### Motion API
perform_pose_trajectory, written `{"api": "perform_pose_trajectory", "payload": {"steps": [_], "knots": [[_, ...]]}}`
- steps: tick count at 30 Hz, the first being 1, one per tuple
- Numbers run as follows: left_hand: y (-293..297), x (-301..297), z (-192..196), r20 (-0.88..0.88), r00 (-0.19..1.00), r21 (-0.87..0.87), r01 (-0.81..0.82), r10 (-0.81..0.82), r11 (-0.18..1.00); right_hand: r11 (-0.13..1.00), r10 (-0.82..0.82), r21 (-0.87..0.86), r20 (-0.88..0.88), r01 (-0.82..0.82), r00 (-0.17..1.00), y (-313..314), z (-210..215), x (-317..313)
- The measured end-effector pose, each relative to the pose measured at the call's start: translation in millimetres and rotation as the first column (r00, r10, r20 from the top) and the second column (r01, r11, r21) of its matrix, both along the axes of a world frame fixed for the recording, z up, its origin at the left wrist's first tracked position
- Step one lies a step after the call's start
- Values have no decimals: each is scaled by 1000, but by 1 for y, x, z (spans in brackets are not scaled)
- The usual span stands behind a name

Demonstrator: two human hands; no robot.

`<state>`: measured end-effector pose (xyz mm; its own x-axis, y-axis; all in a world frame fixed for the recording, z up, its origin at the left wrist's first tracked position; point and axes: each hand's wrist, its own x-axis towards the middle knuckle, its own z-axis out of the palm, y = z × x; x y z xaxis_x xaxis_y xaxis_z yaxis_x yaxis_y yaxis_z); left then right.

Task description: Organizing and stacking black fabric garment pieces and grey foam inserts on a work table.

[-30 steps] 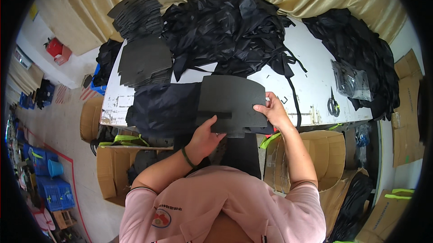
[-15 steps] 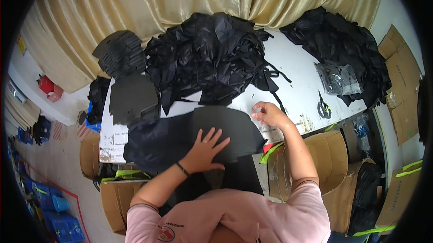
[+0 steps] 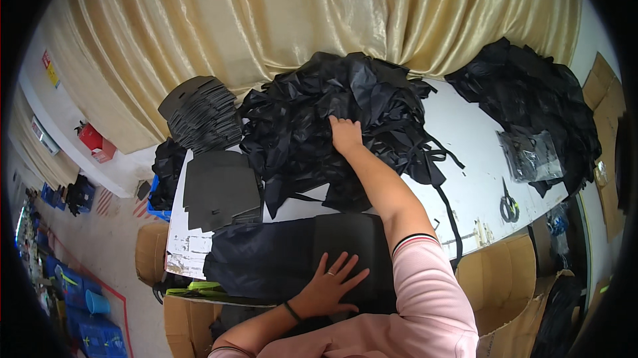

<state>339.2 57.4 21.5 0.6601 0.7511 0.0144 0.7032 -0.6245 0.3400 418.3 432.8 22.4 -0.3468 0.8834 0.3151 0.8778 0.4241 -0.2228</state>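
The right hand (image 3: 346, 134), the nearer one, touches the heap of black fabric (image 3: 312, 142), fingers curled; whether they pinch any cannot be told. The left hand (image 3: 330, 289), fingers spread wide and empty, rests on dark cloth (image 3: 292, 255) on the heap's near side, long axis left to right.

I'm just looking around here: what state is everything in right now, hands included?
Left hand: fingers spread, palm down on dark material
Right hand: on the black fabric heap; grip unclear
Black fabric heap: crumpled, piled loosely
Near board stack: flat, edges uneven
Far board stack: fanned out
Scissors: lying down, unheld
Clear plastic bag: lying down, wrinkled
Curtain: hanging in folds
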Motion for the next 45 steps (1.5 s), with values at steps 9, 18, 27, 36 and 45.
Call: {"api": "perform_pose_trajectory", "payload": {"steps": [9, 18, 27, 36, 45], "knots": [[41, -62, 19, 782, 415, -557, 128, 465, 821, 903, 328, 67, -744, -424, 581, -125, 58, 6], [87, -75, 56, 874, 151, -366, -421, 462, 830, 769, 619, 242, -516, -592, 593, -264, 68, 35], [40, -78, 136, 783, 603, 294, -575, 152, 763, 609, 786, 488, -268, -625, 557, -273, 199, 44], [26, -66, 140, 642, 757, 727, -551, -122, 410, 378, 804, -388, -312, -840, 506, -270, 232, 2], [17, -69, 79, 915, 272, -216, -293, 298, 931, 503, 803, 93, -419, -859, 424, -275, 238, 12]]}}
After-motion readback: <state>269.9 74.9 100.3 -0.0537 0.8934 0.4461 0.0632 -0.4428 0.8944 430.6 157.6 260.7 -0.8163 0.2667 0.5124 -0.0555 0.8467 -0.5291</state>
